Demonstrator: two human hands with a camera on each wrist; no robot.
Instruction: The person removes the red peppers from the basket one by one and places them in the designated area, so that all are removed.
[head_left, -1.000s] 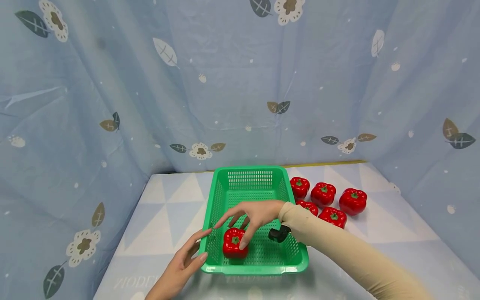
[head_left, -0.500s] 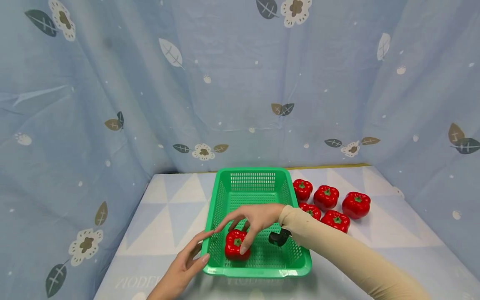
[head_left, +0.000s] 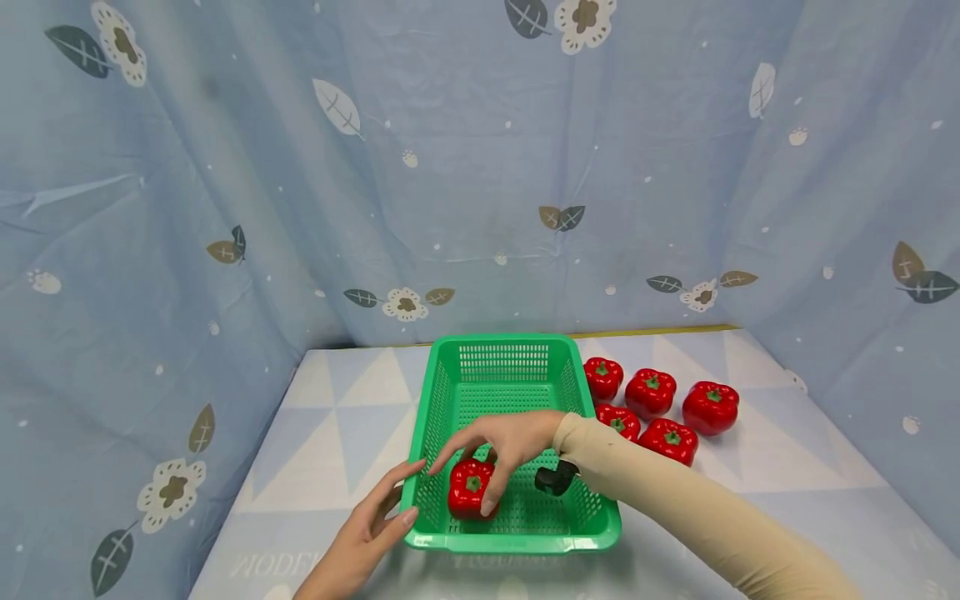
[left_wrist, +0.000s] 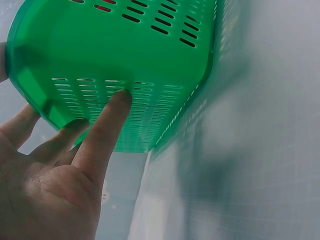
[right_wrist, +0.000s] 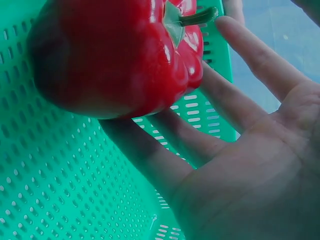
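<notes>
In the head view, a green perforated plastic basket point(head_left: 517, 543) stands on the table, with one red bell pepper point(head_left: 471, 490) near its front left corner. My right hand point(head_left: 510, 446) reaches into the basket above this pepper, fingers spread loosely around it and the thumb tip at its right side. The right wrist view shows the pepper point(right_wrist: 125, 55) with its green stem, apart from the palm, with extended fingers point(right_wrist: 235, 95) beside and beneath it. My left hand point(head_left: 367, 529) lies at the basket's left side, with straight fingers point(left_wrist: 102, 132) touching its outer wall.
Several more red bell peppers point(head_left: 711, 407) sit on the table to the right of the basket, partly behind the right sleeve point(head_left: 660, 479). A blue patterned curtain point(head_left: 480, 167) surrounds the table point(head_left: 300, 467) at the back and sides.
The head view shifts slightly. Both hands, the basket and the peppers keep nearly the same places relative to each other.
</notes>
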